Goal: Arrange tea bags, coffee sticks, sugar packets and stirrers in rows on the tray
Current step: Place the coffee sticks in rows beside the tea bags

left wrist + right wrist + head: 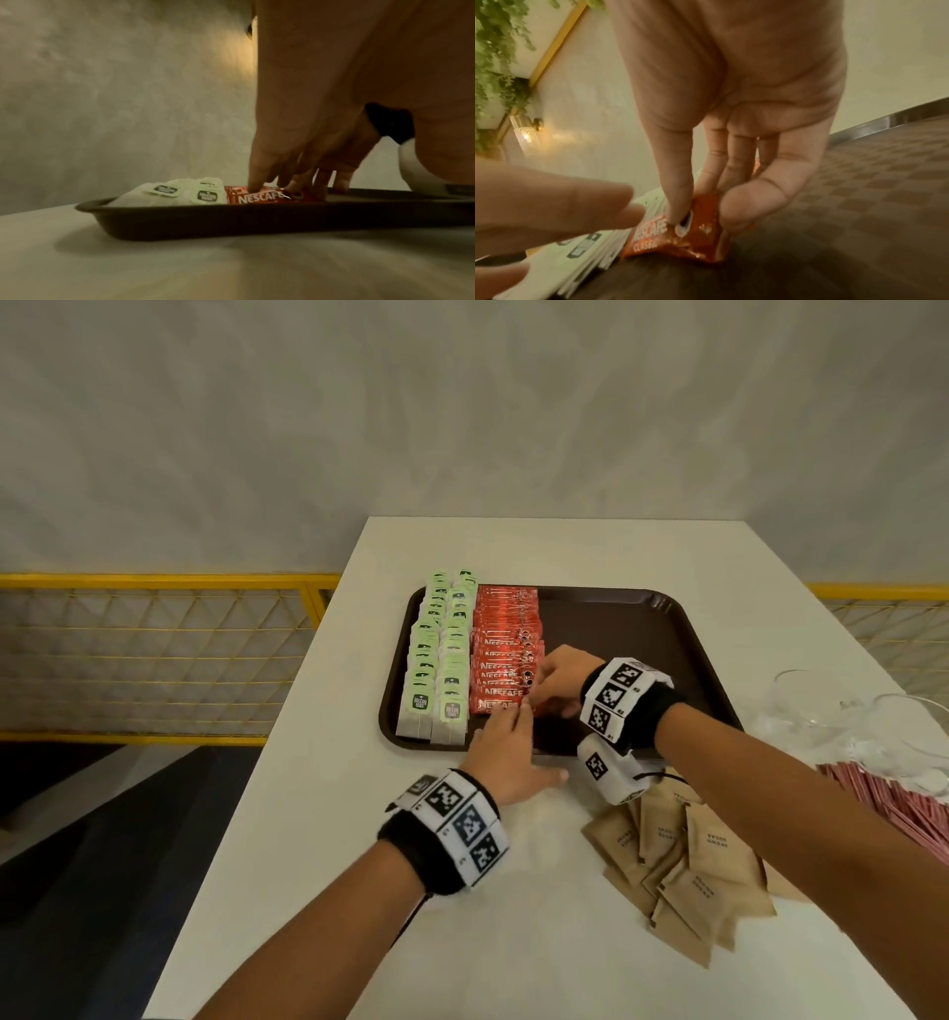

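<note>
Red foil coffee sticks [506, 649] are lying in a row on the brown tray [616, 618], just right of two rows of green-tagged tea bags [441, 654]. The right hand [557, 680] is pinching the nearest stick [693, 229] betw. thumb and forefinger and is setting it at the near end of the row. The left hand [506, 757] is reaching in w/ fingers straight, tips touching the top of the near sticks, holding nothing.

Handling, as I judge it: the sticks are very light, thin and a bit slippery, and the foil is crinkling easily, so taking one by its short end or long edges w/ a soft pinch is best; a hard squeeze is bending it. A flat finger on the row is helping so the neighbours are not sliding.

Brown paper sugar packets [688, 870] are waiting in a loose pile on the white bench [287, 865], and red-striped stirrers [904, 806] at the right, both not on the tray.
</note>
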